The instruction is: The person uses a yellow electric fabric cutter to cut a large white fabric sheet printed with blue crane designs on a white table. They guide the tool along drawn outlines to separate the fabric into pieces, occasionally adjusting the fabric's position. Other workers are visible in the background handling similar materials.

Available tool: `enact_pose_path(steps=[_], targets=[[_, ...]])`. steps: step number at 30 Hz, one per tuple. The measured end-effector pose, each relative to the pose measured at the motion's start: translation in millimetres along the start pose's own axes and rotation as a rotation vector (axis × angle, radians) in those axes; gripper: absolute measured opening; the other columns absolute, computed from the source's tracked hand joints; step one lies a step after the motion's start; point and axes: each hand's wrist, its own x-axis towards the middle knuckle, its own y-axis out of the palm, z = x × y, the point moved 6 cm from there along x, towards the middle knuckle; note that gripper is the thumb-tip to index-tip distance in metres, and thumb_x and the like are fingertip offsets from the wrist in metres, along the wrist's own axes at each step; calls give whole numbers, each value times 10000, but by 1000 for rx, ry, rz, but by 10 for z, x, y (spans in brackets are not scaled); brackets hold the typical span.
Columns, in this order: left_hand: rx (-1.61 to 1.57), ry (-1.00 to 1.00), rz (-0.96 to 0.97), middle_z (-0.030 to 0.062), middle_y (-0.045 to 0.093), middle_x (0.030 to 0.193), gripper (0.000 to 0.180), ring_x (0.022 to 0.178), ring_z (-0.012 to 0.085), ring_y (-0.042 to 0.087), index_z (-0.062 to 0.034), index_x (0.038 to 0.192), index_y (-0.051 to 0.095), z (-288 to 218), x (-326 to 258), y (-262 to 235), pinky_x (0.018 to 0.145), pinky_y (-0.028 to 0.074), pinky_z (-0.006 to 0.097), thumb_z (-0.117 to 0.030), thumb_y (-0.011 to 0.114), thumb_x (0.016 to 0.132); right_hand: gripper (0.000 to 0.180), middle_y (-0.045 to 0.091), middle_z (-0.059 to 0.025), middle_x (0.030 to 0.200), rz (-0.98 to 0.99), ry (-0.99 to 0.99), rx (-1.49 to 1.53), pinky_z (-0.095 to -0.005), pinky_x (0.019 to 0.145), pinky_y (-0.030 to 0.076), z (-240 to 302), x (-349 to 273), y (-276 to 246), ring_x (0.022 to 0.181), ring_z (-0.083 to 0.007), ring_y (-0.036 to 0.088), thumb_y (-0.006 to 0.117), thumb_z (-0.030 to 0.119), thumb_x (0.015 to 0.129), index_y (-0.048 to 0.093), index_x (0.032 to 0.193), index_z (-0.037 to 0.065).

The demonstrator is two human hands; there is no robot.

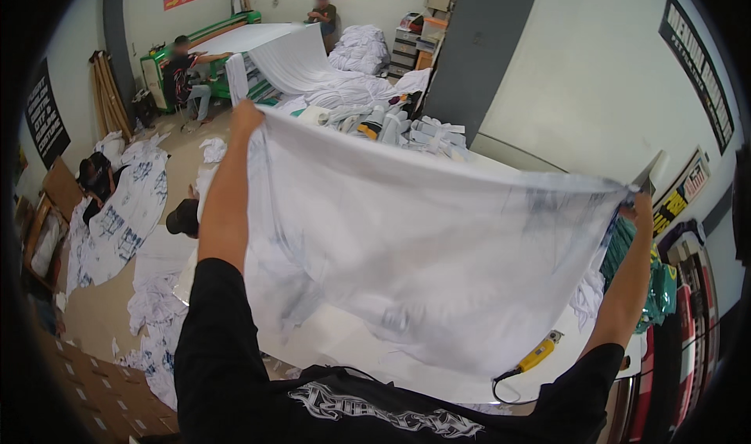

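Observation:
A large white cloth (422, 233) with faint blue-grey patches hangs spread between my raised arms, above a white table (328, 342). My left hand (247, 117) is closed on its upper left corner. At the upper right corner, my right hand (640, 209) grips the same cloth, bunched at the fingers. Between the two hands the top edge sags slightly, and the lower part hangs down near the table top. A yellow handheld power tool (538, 355) with a black cord lies on the table below the cloth's right side.
Rolls and folded fabric (391, 123) lie beyond the cloth. Green plastic-wrapped packs (657, 291) sit by my right arm. Patterned cloth (129, 209) covers floor at left, where a person (98, 179) sits. Two others are near a green machine (156, 80). A dark cap (183, 218) shows beside my left arm.

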Motion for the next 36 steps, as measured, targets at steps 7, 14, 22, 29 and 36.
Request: enact_pose_path(steps=[7, 14, 22, 29, 36], targets=[[-311, 205, -528, 241, 748, 1204, 511, 1142, 399, 712, -66, 1292, 730, -603, 568, -2011, 1017, 541, 436, -253, 696, 818, 277, 746, -172, 1007, -767, -558, -699, -469, 841, 539, 997, 88, -2455, 946, -309, 701, 700, 278, 912, 726, 1005, 19], [-174, 714, -525, 194, 702, 1301, 450, 1189, 290, 674, 46, 1369, 619, 299, -548, -2681, 1048, 499, 365, -33, 641, 927, 352, 698, -147, 1123, -658, -473, -84, -422, 926, 511, -677, -978, -3205, 1031, -267, 651, 634, 303, 991, 659, 1173, 2], [81, 436, -79, 108, 638, 993, 324, 901, 220, 610, 33, 1226, 650, 1942, -2341, -1541, 767, 489, 328, 40, 600, 906, 388, 670, -109, 1189, -342, -428, -67, -371, 962, 482, -2408, -1778, -2016, 1079, -190, 597, 622, 321, 1035, 641, 1248, -3], [15, 545, 289, 162, 562, 871, 214, 847, 391, 572, -2, 941, 591, 1658, -3780, -223, 745, 466, 466, 37, 652, 740, 425, 704, -210, 1224, -376, -11, -513, -402, 957, 504, -4032, -1754, -1540, 1134, -319, 656, 503, 75, 895, 662, 1277, -21], [296, 159, 1116, 193, 724, 1043, 450, 991, 383, 685, -39, 961, 719, 1798, -4766, 699, 869, 554, 469, -372, 910, 726, 795, 630, -385, 1302, -425, 253, -751, -544, 1047, 510, -5174, -3002, -1479, 1221, -527, 625, 753, 396, 867, 481, 1441, -82]])
